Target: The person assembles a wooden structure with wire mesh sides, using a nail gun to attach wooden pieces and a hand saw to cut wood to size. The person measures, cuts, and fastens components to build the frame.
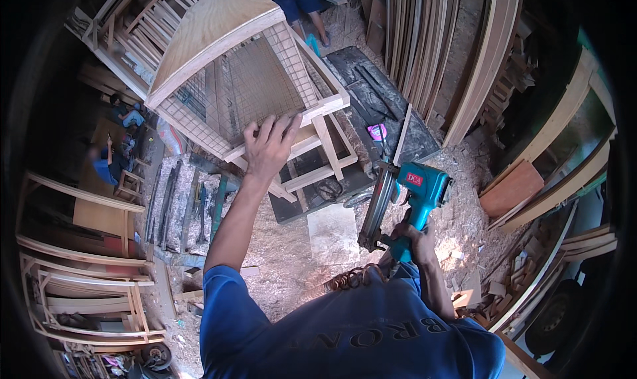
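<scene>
A wooden cage (pixel 215 24) with a plywood panel and wire mesh sides stands tilted in front of me. My left hand (pixel 269 145) has its fingers curled over the near wooden rail of the cage. In my right hand (pixel 419 236) is a teal pneumatic nail gun (pixel 424 183), held by its handle to the right of the cage, apart from it. A coiled orange-brown air hose (pixel 346 279) runs by the gun's base. Beneath the cage is a dark worktable (pixel 421 130), with a pink tape measure (pixel 377 132) on it.
Long boards (pixel 424 27) stand upright at the back right. Curved wooden frames (pixel 86 196) line the left side. Sawdust and offcuts cover the floor (pixel 292 253). A person (pixel 296 0) is behind the cage, and others (pixel 106 163) sit far left.
</scene>
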A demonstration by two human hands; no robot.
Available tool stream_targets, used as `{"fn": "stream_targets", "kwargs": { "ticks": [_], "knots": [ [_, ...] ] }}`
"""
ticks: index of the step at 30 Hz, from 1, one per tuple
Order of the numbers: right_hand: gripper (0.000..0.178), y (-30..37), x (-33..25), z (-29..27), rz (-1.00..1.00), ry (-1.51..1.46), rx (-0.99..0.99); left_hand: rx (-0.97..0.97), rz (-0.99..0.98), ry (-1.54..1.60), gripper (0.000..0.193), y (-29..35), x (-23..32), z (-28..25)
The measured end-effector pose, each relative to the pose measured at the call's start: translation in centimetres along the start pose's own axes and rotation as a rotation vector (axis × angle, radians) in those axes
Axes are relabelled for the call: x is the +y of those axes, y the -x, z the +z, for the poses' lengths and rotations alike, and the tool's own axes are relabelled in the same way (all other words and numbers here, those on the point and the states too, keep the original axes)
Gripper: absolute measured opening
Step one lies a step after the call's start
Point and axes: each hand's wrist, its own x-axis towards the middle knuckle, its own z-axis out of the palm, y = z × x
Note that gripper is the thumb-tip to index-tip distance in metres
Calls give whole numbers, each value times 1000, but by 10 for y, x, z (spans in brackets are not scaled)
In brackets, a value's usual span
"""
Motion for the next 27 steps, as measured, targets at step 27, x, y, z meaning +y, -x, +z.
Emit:
{"fn": "stream_targets", "kwargs": {
  "ticks": [27],
  "knots": [
    [22,70,98,-53,236,155,145,125,-7,5,23,15,3,23]
  ]
}}
